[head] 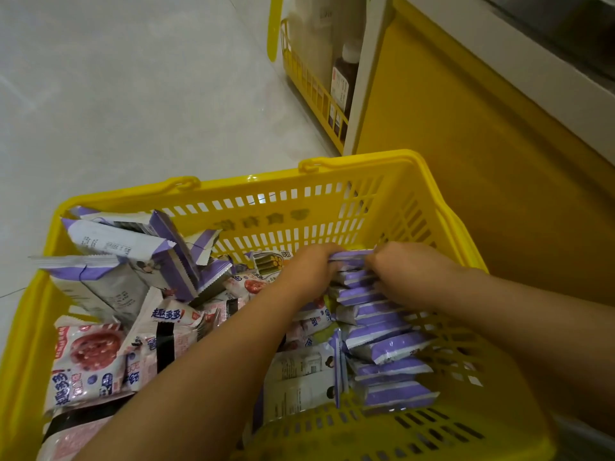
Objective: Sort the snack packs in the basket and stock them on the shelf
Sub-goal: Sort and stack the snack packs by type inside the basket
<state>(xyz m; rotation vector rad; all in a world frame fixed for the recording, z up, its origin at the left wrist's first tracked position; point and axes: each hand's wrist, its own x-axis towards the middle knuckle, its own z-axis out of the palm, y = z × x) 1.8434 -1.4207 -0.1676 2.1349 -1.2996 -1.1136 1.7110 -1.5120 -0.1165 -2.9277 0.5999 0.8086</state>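
A yellow plastic basket (299,207) fills the lower view and holds several snack packs. Purple-and-white packs (386,347) stand in a neat row along its right side. More purple packs (133,254) lie jumbled at the far left. Pink cookie packs (90,361) lie at the near left. My left hand (309,267) and my right hand (406,271) both grip the far end of the purple row, fingers curled round the top pack (352,255). My forearms cover part of the basket's middle.
A yellow shelf unit side panel (466,144) rises right of the basket. Beyond it a low yellow rack (309,81) holds bottles, one a dark bottle (342,81). Pale tiled floor (133,94) spreads to the left and behind.
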